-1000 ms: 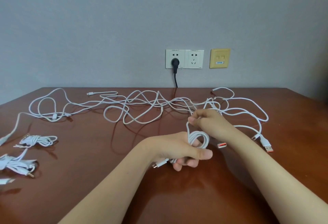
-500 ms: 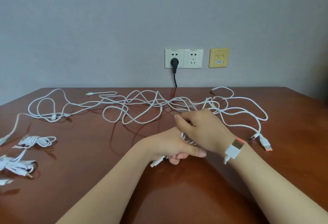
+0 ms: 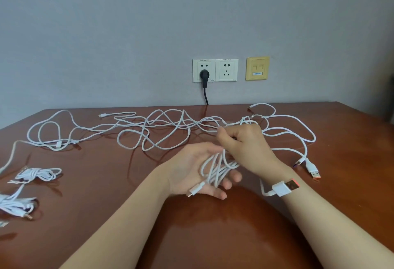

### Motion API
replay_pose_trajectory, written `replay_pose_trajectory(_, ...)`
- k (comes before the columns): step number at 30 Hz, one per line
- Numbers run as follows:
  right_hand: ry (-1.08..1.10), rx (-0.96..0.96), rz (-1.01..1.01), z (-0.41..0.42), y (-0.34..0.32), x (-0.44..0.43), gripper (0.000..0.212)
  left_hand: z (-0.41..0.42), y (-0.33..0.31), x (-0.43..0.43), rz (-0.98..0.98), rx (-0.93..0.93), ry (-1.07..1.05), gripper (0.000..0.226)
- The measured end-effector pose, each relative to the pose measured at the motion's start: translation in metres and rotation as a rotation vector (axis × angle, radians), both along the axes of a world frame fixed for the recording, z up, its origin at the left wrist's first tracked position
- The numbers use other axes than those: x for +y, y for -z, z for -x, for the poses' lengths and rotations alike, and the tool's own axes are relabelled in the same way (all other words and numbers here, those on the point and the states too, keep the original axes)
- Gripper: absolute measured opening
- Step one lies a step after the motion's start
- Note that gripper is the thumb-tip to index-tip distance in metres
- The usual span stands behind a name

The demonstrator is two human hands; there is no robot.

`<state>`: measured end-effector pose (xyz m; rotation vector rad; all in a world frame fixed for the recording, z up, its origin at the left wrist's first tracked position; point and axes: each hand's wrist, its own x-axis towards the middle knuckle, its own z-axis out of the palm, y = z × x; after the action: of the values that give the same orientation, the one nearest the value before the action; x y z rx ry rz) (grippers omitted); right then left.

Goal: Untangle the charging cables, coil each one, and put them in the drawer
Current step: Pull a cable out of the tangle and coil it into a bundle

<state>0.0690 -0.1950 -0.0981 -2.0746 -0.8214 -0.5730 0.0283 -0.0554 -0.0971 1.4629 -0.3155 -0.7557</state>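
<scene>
- Well left of the grip, two wound bundles [image 3: 40, 173] lay on the tabletop [image 3: 106, 209].
- Coiling one cable was in hand: the left hand [image 3: 189, 168] lay spread, the loose coil [image 3: 215, 171] draped over its fingers.
- The right hand [image 3: 245, 143] pinched a strand just above the coil; next, the tail by the USB plug [image 3: 285, 186] needed winding in.
- Behind the grip lay the tangle [image 3: 162, 128]; the pinched strand was probably the coil's. No drawer showed.

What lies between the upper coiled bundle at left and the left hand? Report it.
In the head view, only bare tabletop lies between the coiled bundle and the left hand; the loose tangle sits farther back.
</scene>
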Motion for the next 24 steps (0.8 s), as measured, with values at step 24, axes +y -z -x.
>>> replay_pose_trajectory(24, 0.321, -0.010, 0.211, 0.001, 0.003, 0.000, 0.052, 0.004, 0.002, -0.019, -0.899, -0.769, -0.121, 0.026)
